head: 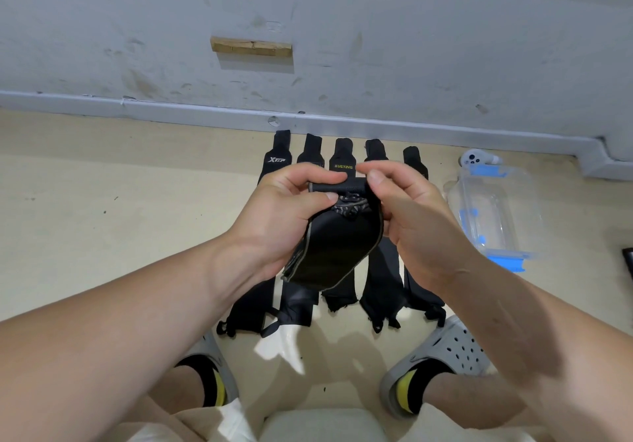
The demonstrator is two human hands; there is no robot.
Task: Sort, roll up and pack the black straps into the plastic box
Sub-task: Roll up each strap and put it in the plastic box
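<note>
Both the left hand (284, 215) and right hand (421, 215) clamp their fingers (325, 177) on a black strap's (335, 256) rolled top, mid-frame. Light and floppy, it likely unrolls unless gripped at the roll.

I see bare forearms (120, 304), grey perforated clogs (445, 349), black socks (412, 388) with a yellow stripe, and pale beige shorts (178, 424).

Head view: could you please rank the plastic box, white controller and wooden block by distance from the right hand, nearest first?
From the right hand:
1. plastic box, on the floor, right.
2. white controller, beyond the box.
3. wooden block, on the wall, left.
</note>
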